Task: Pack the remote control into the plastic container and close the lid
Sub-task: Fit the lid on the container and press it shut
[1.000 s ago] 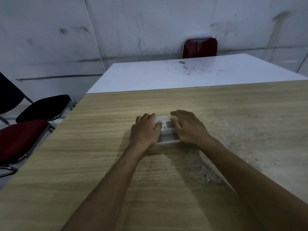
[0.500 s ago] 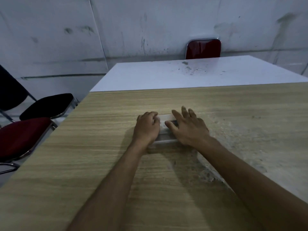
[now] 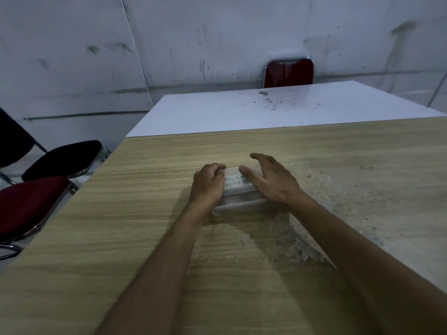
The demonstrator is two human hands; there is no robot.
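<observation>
A small clear plastic container (image 3: 242, 204) lies on the wooden table (image 3: 145, 238), its lid on top. The white remote control (image 3: 233, 181) shows through the lid, with rows of small buttons visible. My left hand (image 3: 209, 184) is curled over the container's left end, fingers bent onto the lid. My right hand (image 3: 273, 182) covers the right end with its fingers spread and raised. Its thumb tip rests on the lid beside the remote. Both ends of the container are hidden under my hands.
A white table (image 3: 266, 112) butts against the wooden table's far edge, with a red chair back (image 3: 289, 72) behind it. At the left stand a black chair (image 3: 63, 160) and a red chair (image 3: 29, 204). Worn, pale patches mark the wood at the right.
My right hand has lifted its fingers off the lid and spread them, uncovering more of the remote. My left hand has stayed curled on the left end.
</observation>
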